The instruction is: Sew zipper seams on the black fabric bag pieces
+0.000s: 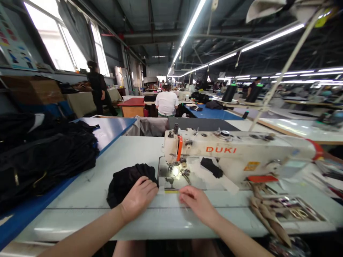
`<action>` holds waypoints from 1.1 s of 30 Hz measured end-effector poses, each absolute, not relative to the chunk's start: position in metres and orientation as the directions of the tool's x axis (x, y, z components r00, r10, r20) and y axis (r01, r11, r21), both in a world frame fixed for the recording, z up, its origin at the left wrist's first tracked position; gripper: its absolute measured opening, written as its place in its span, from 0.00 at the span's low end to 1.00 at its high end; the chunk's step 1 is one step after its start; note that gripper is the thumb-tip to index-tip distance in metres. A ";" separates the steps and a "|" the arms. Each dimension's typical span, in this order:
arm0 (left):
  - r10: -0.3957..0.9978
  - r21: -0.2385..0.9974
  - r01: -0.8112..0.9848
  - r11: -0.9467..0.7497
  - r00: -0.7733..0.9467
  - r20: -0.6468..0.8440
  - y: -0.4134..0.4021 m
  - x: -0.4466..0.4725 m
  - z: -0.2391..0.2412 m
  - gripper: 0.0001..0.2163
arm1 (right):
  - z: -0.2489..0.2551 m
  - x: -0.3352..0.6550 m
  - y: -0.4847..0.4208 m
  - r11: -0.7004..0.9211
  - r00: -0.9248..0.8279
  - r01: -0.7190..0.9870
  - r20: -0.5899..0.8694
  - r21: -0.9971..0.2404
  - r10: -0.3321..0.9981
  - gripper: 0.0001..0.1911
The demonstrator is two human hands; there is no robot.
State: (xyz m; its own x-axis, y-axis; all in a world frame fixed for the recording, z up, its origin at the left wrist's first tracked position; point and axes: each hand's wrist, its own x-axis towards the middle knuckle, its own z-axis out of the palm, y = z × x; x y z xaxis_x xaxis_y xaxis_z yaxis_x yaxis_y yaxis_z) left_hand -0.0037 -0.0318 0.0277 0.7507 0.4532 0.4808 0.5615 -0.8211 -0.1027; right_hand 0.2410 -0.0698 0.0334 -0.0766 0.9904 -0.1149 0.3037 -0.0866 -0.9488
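Crumpled black fabric piece (125,180) lies on the pale grey worktop (88,192), just left of the white DUKI sewing machine (235,153). The left hand (139,198) rests on its near edge, fingers curled; whether the grip pinches cloth cannot be told. The right hand (197,203) lies flat before the needle, grip open and empty. A heap of black garments (45,157) crowds the left; beige cardboard cones (264,210) lie at the right.

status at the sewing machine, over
Left hand on black fabric, beside the needle plate. Right hand open on the table, holding nothing. Small black piece under the machine arm, untouched.
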 end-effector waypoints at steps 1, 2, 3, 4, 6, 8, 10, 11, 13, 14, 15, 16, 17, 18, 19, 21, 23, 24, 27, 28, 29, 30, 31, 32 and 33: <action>0.462 -0.091 0.564 -0.821 0.749 0.474 -0.030 -0.003 0.027 0.10 | 0.033 0.258 -0.072 0.022 -0.079 0.433 -0.014 -0.901 0.997 0.07; 0.473 -0.076 0.568 -0.820 0.745 0.470 -0.028 -0.003 0.027 0.10 | 0.033 0.276 -0.074 0.105 -0.080 0.547 0.073 -0.830 0.994 0.08; 0.485 -0.057 0.574 -0.817 0.738 0.470 -0.026 -0.001 0.028 0.10 | 0.034 0.294 -0.075 0.148 -0.063 0.650 0.141 -0.745 0.988 0.09; 0.497 -0.038 0.580 -0.814 0.728 0.473 -0.023 0.000 0.028 0.09 | 0.034 0.311 -0.076 0.186 -0.063 0.738 0.208 -0.648 0.976 0.10; 0.513 -0.003 0.594 -0.804 0.698 0.500 -0.016 0.005 0.030 0.09 | 0.035 0.341 -0.073 0.206 -0.081 0.860 0.274 -0.466 0.958 0.11; 0.507 0.008 0.599 -0.801 0.670 0.542 -0.010 0.012 0.032 0.09 | 0.035 0.362 -0.068 0.183 -0.084 0.924 0.287 -0.336 0.954 0.13; 0.475 -0.011 0.590 -0.807 0.661 0.580 -0.006 0.019 0.032 0.08 | 0.035 0.374 -0.062 0.160 -0.088 0.957 0.283 -0.242 0.955 0.13; 0.459 -0.025 0.583 -0.812 0.665 0.590 -0.005 0.022 0.031 0.08 | 0.035 0.376 -0.059 0.151 -0.090 0.967 0.281 -0.205 0.955 0.13; 0.440 -0.049 0.566 -0.823 0.690 0.575 -0.004 0.027 0.028 0.08 | 0.035 0.377 -0.052 0.140 -0.096 0.980 0.280 -0.141 0.955 0.13; 0.441 -0.053 0.559 -0.827 0.705 0.555 -0.003 0.029 0.026 0.08 | 0.036 0.376 -0.048 0.138 -0.102 0.984 0.282 -0.114 0.954 0.13; 0.447 -0.051 0.554 -0.831 0.719 0.532 -0.003 0.030 0.024 0.08 | 0.036 0.375 -0.045 0.137 -0.106 0.987 0.286 -0.089 0.952 0.13; 0.456 -0.042 0.551 -0.834 0.730 0.509 -0.003 0.030 0.023 0.08 | 0.037 0.374 -0.041 0.137 -0.112 0.988 0.291 -0.067 0.950 0.13; 0.466 -0.029 0.549 -0.835 0.735 0.492 -0.003 0.031 0.022 0.08 | 0.038 0.373 -0.036 0.135 -0.115 0.990 0.297 -0.047 0.948 0.13; 0.475 -0.014 0.549 -0.836 0.736 0.482 -0.003 0.030 0.021 0.08 | 0.039 0.373 -0.032 0.128 -0.114 0.991 0.302 -0.029 0.946 0.13; 0.483 0.002 0.549 -0.835 0.733 0.478 -0.003 0.030 0.020 0.08 | 0.039 0.374 -0.028 0.115 -0.106 0.993 0.308 -0.012 0.945 0.13; 0.491 0.027 0.548 -0.836 0.726 0.482 -0.003 0.029 0.020 0.08 | 0.039 0.377 -0.019 0.086 -0.086 0.996 0.317 0.014 0.944 0.13; 0.493 0.049 0.545 -0.837 0.714 0.497 -0.003 0.029 0.019 0.09 | 0.037 0.380 -0.013 0.062 -0.069 0.998 0.319 0.031 0.945 0.13; 0.498 0.062 0.545 -0.836 0.707 0.502 -0.003 0.028 0.018 0.09 | 0.036 0.382 -0.010 0.055 -0.063 0.998 0.316 0.035 0.947 0.12; 0.527 0.110 0.559 -0.822 0.674 0.518 -0.004 0.028 0.015 0.08 | 0.033 0.383 -0.006 0.035 -0.047 0.998 0.299 0.046 0.953 0.12; 0.538 0.125 0.565 -0.816 0.661 0.524 -0.004 0.028 0.014 0.08 | 0.032 0.382 -0.005 0.026 -0.039 0.998 0.293 0.050 0.955 0.12; 0.546 0.137 0.570 -0.810 0.649 0.530 -0.004 0.028 0.014 0.08 | 0.031 0.382 -0.004 0.016 -0.031 0.998 0.288 0.053 0.957 0.11; 0.551 0.146 0.573 -0.806 0.639 0.536 -0.005 0.028 0.014 0.08 | 0.031 0.381 -0.003 0.007 -0.022 0.998 0.284 0.055 0.959 0.11; 0.553 0.150 0.575 -0.804 0.633 0.542 -0.005 0.028 0.014 0.09 | 0.031 0.380 -0.003 -0.003 -0.013 0.998 0.281 0.055 0.960 0.10; 0.554 0.152 0.575 -0.804 0.629 0.546 -0.005 0.028 0.014 0.09 | 0.031 0.379 -0.002 -0.012 -0.004 0.998 0.279 0.055 0.960 0.10; 0.553 0.153 0.575 -0.804 0.627 0.549 -0.005 0.028 0.015 0.09 | 0.031 0.378 -0.002 -0.020 0.005 0.998 0.278 0.054 0.960 0.09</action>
